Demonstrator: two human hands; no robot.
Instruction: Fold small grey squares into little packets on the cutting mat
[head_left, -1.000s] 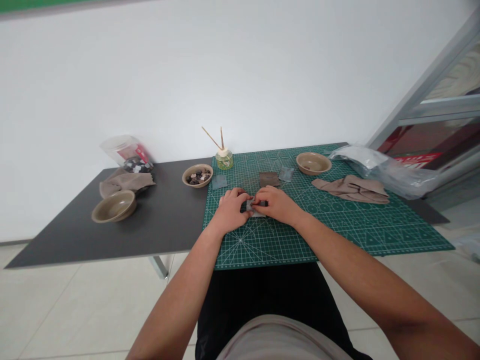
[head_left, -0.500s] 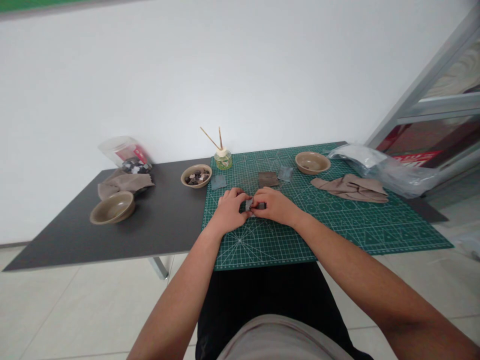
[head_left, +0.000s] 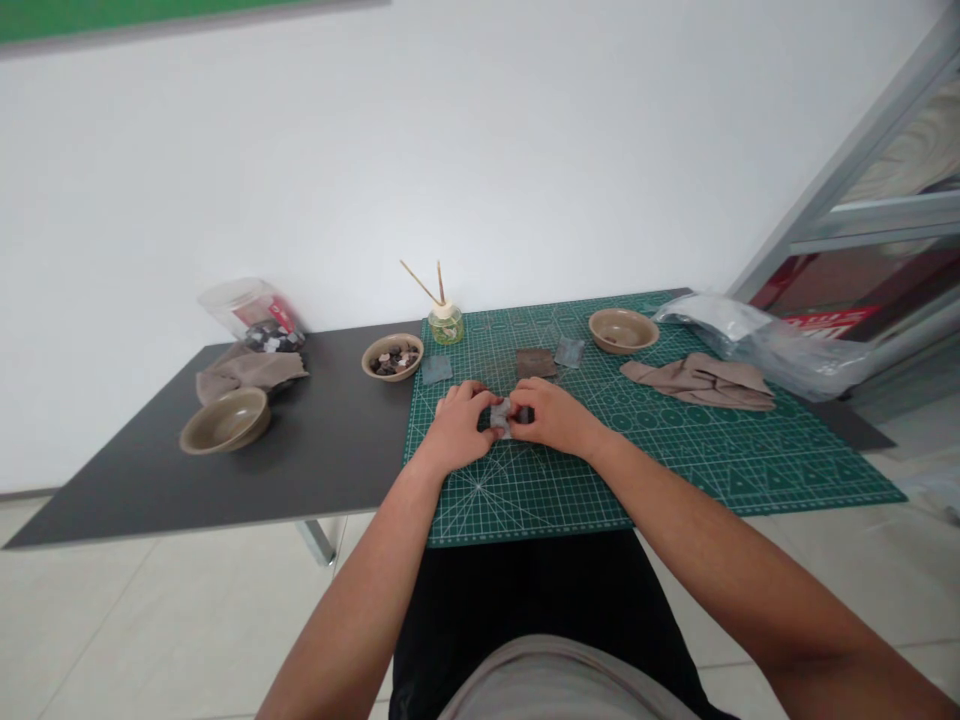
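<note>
Both of my hands meet over the green cutting mat (head_left: pixel 675 450). My left hand (head_left: pixel 457 428) and my right hand (head_left: pixel 551 415) pinch a small grey piece of material (head_left: pixel 501 415) between their fingertips, just above the mat. A dark brown square (head_left: pixel 535 362) and two small grey squares (head_left: pixel 569 351) (head_left: pixel 436 370) lie on the mat just beyond my hands. What the dark bit under my right fingertips is, I cannot make out.
A bowl of small dark pieces (head_left: pixel 392 356) and a reed diffuser bottle (head_left: pixel 446 322) stand behind my hands. An empty tan bowl (head_left: pixel 623 330), a folded beige cloth (head_left: pixel 701 380) and a plastic bag (head_left: pixel 772 340) are at right. Another bowl (head_left: pixel 225 420), cloth and tipped jar (head_left: pixel 251 312) sit at left.
My hands stay together on the small grey piece, working it slightly. The camera has tilted a little, shifting everything slightly down in view.
</note>
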